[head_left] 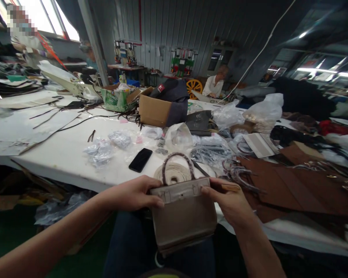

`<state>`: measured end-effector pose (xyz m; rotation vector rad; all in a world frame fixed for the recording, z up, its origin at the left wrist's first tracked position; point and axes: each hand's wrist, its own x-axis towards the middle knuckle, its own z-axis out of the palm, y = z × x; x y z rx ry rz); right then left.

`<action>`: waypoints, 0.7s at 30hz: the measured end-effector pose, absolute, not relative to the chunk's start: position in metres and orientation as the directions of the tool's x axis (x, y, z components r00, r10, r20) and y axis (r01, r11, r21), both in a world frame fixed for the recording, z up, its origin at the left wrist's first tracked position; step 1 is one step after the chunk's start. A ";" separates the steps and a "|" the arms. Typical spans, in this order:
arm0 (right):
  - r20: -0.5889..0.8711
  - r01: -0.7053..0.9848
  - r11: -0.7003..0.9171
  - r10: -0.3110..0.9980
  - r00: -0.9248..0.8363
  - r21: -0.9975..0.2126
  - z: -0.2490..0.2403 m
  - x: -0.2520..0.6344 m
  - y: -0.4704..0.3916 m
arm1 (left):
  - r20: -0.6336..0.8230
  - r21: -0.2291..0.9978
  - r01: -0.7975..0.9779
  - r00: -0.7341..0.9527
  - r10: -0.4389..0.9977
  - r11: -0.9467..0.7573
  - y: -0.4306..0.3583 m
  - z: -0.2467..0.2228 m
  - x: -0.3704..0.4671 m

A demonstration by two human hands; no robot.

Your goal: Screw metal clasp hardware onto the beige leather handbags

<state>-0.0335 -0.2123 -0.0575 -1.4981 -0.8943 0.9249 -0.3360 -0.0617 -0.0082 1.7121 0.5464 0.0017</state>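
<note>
Taupe handbag [185,220] hangs above my lap [127,239], my left hand [139,195] clamped on one top corner, my right hand [227,199] on the other. Its handle [176,155] arches beyond both hands, before a pale roll [176,170]. Should either grip slip, I reckon the handbag could drop; a careless swing might catch the handle on that roll.

Workshop interior, dim; blown-out windows [52,19], upper left; white light streak [319,70], upper right; tabletop [58,162], pale, brightest surface; floor [5,235], deep shadow; taupe handbag [184,220], shaded, soft in detail; wide-angle stretching and blur toward edges.
</note>
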 end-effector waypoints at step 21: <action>-0.110 0.193 -0.255 0.826 0.553 -0.948 -0.158 -0.012 -0.126 | -0.395 0.577 0.781 0.522 0.756 -0.239 0.022 -0.119 -0.242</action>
